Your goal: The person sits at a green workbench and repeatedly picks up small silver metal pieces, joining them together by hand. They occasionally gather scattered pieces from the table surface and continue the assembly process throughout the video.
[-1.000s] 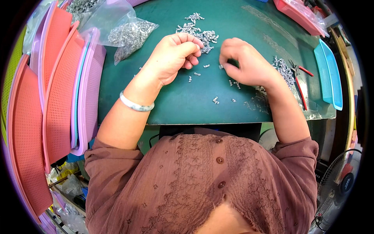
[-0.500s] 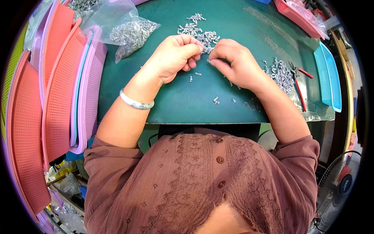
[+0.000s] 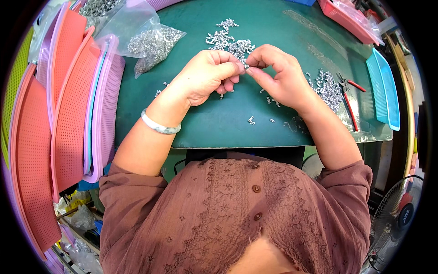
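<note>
Over the green tabletop (image 3: 200, 130), my left hand (image 3: 213, 75) and my right hand (image 3: 280, 75) meet fingertip to fingertip. Between them is a tiny silver metal piece (image 3: 247, 67), pinched from both sides; its exact shape is too small to make out. Just beyond the fingers spreads a loose pile of small silver metal parts (image 3: 221, 40). A second pile of such parts (image 3: 329, 91) lies to the right of my right hand. A few single parts (image 3: 251, 120) are scattered nearer to me.
Red-handled pliers (image 3: 350, 105) lie beside the right pile, with a blue basket (image 3: 383, 89) at the table's right edge. A clear bag of metal parts (image 3: 155, 45) rests at the far left. Stacked pink and purple baskets (image 3: 75, 118) line the left; a fan (image 3: 401, 214) stands lower right.
My fingertips were slightly apart and now touch around the small piece. My left hand has shifted a little right and nearer to me.
</note>
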`<act>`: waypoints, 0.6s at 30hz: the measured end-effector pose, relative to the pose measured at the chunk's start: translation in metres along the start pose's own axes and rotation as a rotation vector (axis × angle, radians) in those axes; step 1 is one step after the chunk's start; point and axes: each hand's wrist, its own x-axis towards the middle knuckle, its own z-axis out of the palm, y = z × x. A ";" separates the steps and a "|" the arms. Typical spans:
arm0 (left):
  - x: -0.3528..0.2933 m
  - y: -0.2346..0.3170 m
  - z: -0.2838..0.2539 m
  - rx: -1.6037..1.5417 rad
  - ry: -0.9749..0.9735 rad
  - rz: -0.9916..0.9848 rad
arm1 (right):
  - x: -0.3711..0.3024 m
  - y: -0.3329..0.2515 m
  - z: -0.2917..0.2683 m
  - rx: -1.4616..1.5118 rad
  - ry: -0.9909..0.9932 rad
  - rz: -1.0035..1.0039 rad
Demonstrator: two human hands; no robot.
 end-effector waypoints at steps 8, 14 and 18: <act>0.000 -0.001 0.001 0.010 0.007 0.064 | -0.002 0.002 -0.002 0.064 -0.024 0.043; 0.001 -0.001 0.002 0.016 -0.001 0.081 | -0.001 0.001 -0.003 0.070 -0.032 0.051; 0.003 -0.001 -0.002 -0.006 0.021 0.083 | -0.002 0.001 -0.001 0.063 -0.034 0.078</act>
